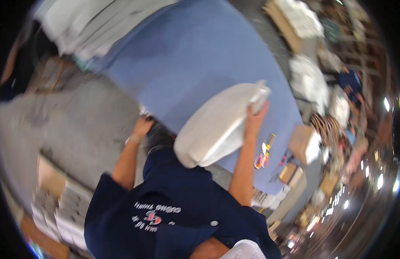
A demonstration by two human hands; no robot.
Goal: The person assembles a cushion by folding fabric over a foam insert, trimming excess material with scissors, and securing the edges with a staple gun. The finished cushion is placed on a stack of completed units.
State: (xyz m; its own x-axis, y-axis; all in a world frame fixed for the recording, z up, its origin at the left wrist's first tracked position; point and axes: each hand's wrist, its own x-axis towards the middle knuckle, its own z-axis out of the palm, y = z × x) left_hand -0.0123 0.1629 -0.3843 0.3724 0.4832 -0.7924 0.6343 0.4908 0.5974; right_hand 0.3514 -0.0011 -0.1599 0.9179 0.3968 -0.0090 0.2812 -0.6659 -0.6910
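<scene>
An off-white, oblong cushion [219, 114] with a seamed edge leans over the near side of the blue table [200, 47], its lower end close to my body. My right hand [257, 118] grips its far right end, fingers wrapped round the rim. Down by the left edge of the table is my left hand [144, 124], away from the cushion. Its fingers look closed around a small whitish thing, too blurred to name.
Scissors with red and yellow [262, 156] lie on the table's right, near a small box [288, 172]. White fabric [96, 26] is piled at the far left. A cardboard box [301, 142] stands beyond the right edge. Other people [350, 82] are at the right and far left.
</scene>
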